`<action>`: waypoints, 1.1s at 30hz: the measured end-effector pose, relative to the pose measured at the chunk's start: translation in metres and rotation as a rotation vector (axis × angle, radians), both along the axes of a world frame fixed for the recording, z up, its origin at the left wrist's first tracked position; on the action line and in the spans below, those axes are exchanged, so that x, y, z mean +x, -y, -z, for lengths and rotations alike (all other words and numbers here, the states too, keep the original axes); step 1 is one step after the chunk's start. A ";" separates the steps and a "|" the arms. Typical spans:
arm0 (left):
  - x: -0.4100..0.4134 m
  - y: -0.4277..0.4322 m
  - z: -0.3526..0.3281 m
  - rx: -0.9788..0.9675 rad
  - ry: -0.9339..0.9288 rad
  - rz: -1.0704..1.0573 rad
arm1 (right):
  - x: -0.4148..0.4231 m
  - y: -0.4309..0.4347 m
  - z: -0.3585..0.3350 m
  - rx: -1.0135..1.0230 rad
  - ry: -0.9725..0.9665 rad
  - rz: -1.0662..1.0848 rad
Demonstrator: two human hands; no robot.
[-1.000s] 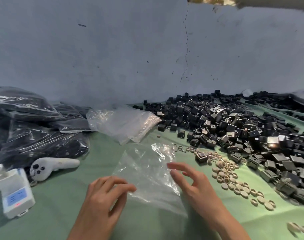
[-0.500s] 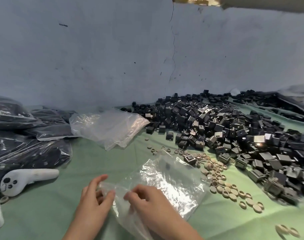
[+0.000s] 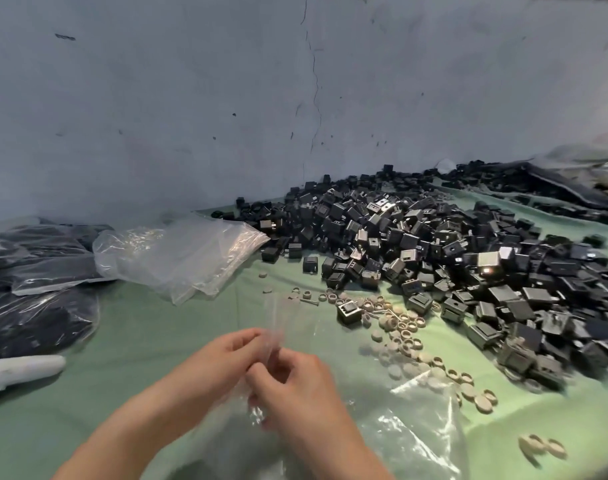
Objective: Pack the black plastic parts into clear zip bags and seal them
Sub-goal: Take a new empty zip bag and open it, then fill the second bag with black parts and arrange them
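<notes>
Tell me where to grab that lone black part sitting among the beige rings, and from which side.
Pinch the lone black part across its flat side walls, coming down from above on its near left. It looks boxy and sits clear of the pile, while beige rings crowd its right edge, so the left seems freer.

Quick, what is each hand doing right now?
Left hand: closed, pinching the clear plastic zip bag.
Right hand: closed, pinching the same bag.
</notes>
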State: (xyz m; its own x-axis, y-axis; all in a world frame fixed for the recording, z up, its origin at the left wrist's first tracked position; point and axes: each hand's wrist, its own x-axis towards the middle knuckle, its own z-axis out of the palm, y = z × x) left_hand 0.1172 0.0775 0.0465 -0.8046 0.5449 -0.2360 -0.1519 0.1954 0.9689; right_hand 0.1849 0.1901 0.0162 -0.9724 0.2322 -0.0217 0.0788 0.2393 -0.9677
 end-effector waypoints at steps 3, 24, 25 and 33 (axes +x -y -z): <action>-0.006 0.004 0.012 -0.477 -0.465 -0.019 | 0.006 -0.008 0.007 0.181 -0.010 0.070; -0.029 0.009 -0.013 -1.001 -1.154 -0.007 | -0.034 -0.045 0.012 0.145 0.012 0.145; -0.037 0.013 -0.015 -0.896 -1.046 -0.030 | -0.033 -0.047 0.014 0.155 0.015 0.163; -0.090 0.006 -0.014 -1.024 -0.683 0.238 | -0.039 -0.050 0.020 0.367 0.066 0.258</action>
